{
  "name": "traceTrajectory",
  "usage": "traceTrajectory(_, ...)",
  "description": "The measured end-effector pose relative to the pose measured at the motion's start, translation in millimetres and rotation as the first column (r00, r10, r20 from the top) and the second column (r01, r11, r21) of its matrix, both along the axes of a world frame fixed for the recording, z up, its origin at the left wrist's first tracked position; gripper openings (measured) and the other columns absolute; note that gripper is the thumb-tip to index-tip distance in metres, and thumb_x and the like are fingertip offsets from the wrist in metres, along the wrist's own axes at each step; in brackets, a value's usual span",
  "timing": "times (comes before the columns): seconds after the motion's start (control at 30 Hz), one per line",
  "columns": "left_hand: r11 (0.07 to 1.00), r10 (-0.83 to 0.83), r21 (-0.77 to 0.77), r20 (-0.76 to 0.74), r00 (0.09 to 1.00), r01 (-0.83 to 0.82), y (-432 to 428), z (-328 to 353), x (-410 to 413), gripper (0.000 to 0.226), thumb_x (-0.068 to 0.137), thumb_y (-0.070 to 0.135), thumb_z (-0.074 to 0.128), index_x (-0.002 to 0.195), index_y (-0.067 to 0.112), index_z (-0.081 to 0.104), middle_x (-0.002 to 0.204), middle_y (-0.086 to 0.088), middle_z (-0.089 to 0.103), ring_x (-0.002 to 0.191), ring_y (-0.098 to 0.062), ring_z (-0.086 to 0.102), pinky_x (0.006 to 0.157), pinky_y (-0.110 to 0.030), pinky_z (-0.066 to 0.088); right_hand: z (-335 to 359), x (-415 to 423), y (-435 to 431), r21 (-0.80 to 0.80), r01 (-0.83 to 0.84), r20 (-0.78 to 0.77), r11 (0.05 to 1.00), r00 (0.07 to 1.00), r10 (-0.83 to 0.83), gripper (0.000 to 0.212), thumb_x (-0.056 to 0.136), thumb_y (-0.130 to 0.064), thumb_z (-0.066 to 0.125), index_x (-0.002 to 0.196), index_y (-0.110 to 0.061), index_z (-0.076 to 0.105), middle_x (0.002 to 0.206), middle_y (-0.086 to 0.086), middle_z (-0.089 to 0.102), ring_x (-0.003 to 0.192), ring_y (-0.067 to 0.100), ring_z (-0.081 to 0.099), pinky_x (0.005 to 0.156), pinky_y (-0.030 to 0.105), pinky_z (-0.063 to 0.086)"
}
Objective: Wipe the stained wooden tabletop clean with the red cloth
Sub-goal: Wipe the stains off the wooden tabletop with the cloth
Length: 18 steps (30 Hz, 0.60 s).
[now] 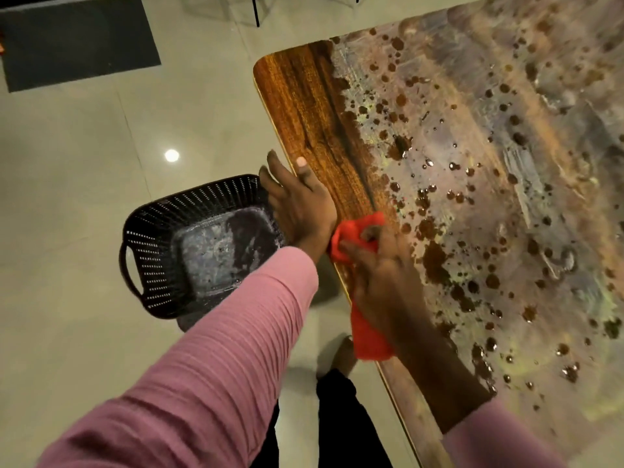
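Observation:
The wooden tabletop (304,106) fills the right of the view. A bare brown strip runs along its left edge; the rest is smeared grey and dotted with dark brown stains (435,261). My right hand (381,275) grips the bunched red cloth (358,231) at the table's left edge, and part of the cloth hangs down below the hand. My left hand (297,204) lies against the table's edge with its thumb on the wood and straight fingers over the side, just beyond the cloth.
A black perforated plastic basket (148,238) with a smeared bottom sits on the tiled floor close to the table's left edge, under my left arm. A dark mat (77,42) lies on the floor at the far left. My foot (341,356) shows below the cloth.

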<state>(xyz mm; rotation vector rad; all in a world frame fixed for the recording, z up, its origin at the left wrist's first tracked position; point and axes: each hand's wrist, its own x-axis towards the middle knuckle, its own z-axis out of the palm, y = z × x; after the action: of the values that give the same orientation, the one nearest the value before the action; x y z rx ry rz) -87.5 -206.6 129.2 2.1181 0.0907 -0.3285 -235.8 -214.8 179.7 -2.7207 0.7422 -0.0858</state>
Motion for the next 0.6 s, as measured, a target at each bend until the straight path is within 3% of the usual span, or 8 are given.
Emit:
traceTrajectory(0.07,0.999,0.029,-0.042,0.006,1.0,-0.029,2,-1,-4,0.052,0.104,0.036,0.032,0.152,0.017,0.025,0.157,-0.015,0.023,0.135,-0.038,0.038,0.102,-0.052,0.042,1,-14,8,-0.008,-0.175,-0.007,0.985,0.985,0.175,0.036,0.077,-0.012,0.066,0.11,-0.024,0.069,0.118,0.009,0.052,0.092,0.029,0.048,0.068,0.033,0.046)
traceTrajectory(0.13,0.998,0.028,-0.049,0.053,0.998,-0.026,2,-2,-4,0.052,0.105,0.035,0.031,0.152,0.016,0.025,0.157,-0.015,0.023,0.136,-0.036,0.038,0.103,-0.05,0.042,5,-21,1,0.017,-0.235,-0.004,0.972,0.972,0.235,0.031,0.081,-0.017,0.059,0.109,-0.025,0.069,0.117,0.008,0.053,0.091,0.028,0.048,0.066,0.034,0.049)
traceTrajectory(0.23,0.999,0.044,-0.019,0.128,0.991,-0.042,-1,-2,-2,0.052,0.105,0.035,0.031,0.152,0.016,0.025,0.157,-0.014,0.024,0.135,-0.033,0.04,0.102,-0.044,0.043,5,-24,-25,0.074,-0.015,-0.012,0.997,1.0,0.016,0.045,0.082,-0.032,0.04,0.117,-0.023,0.066,0.124,0.012,0.048,0.101,0.027,0.044,0.073,0.041,0.051)
traceTrajectory(0.33,0.994,0.103,0.014,0.161,0.982,-0.107,-2,-2,-7,0.052,0.104,0.035,0.032,0.152,0.017,0.025,0.157,-0.012,0.026,0.135,-0.032,0.04,0.1,-0.041,0.041,1,-23,-37,0.084,0.132,-0.037,0.988,0.991,-0.129,0.055,0.075,-0.032,0.036,0.124,-0.026,0.062,0.129,0.009,0.042,0.107,0.025,0.039,0.085,0.045,0.048)
traceTrajectory(0.43,0.985,0.149,0.062,0.187,0.971,-0.163,-2,2,-6,0.052,0.104,0.036,0.032,0.152,0.016,0.026,0.155,-0.011,0.029,0.136,-0.032,0.04,0.104,-0.046,0.041,0,-32,-20,0.051,-0.079,-0.013,0.996,0.997,0.08,0.046,0.076,-0.026,0.043,0.117,-0.027,0.065,0.127,0.009,0.045,0.106,0.028,0.043,0.079,0.039,0.047)
traceTrajectory(0.53,0.982,0.098,0.134,0.234,0.967,-0.132,-1,8,-15,0.053,0.105,0.037,0.031,0.153,0.015,0.024,0.156,-0.013,0.027,0.137,-0.033,0.038,0.105,-0.051,0.04,0,-44,-23,0.023,-0.357,-0.019,0.934,0.934,0.357,0.035,0.079,-0.018,0.056,0.111,-0.026,0.067,0.124,0.007,0.048,0.098,0.027,0.044,0.075,0.039,0.049)
traceTrajectory(0.6,0.987,0.076,0.123,0.223,0.972,-0.105,3,6,-28,0.054,0.105,0.036,0.031,0.153,0.015,0.022,0.156,-0.015,0.025,0.137,-0.035,0.037,0.105,-0.052,0.04,2,-38,-44,0.039,-0.406,-0.032,0.913,0.913,0.407,0.038,0.081,-0.023,0.05,0.115,-0.028,0.065,0.125,0.005,0.048,0.099,0.027,0.042,0.078,0.041,0.047)
